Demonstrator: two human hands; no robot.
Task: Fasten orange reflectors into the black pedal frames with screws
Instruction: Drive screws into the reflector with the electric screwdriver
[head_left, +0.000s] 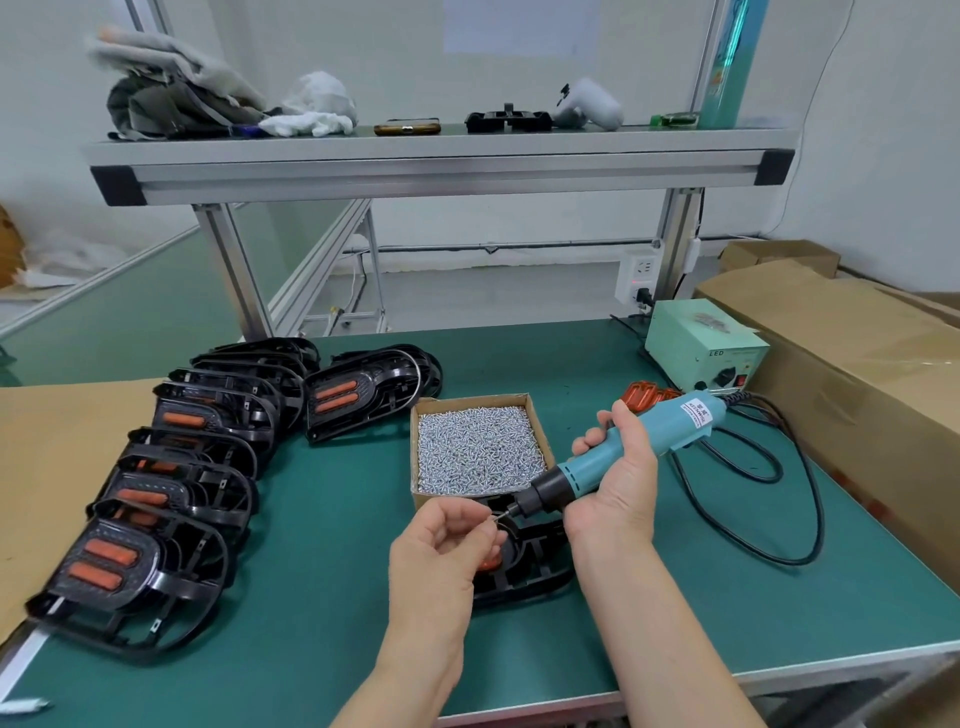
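Head view, the only one we get. Lower centre of the frame: our left hand (441, 540) has its fingers (467, 525) curled in, thumb and forefinger pinching one small screw (497, 515) against the bit tip of the teal screwdriver (670, 423). Our right hand (618, 478) is wrapped tight round the screwdriver body, with the tool tilted down toward the left. Directly under both hands the pedal frame (530, 566) lies on the bench (332, 597). Its orange reflector (488, 563) is partly hidden by the left hand, so we can't tell if it is fully seated.

Risks, as we judge them: the screw only sits at the bit tip, so it could slip off on the way down, drop into the frame ribs or roll away. A tilted driver could start the screw crooked and strip the plastic. Nothing pins the frame, so it may skid under the push.

Surface: green mat bench, screw box (478, 449) just behind the frame, finished frames (156, 519) overlapping in a row at left. Loose reflectors (649, 395) and a power unit (701, 345) sit at right, cable (779, 493) looping. Cardboard cartons (857, 364) far right, shelf (441, 156) with rags across the top.
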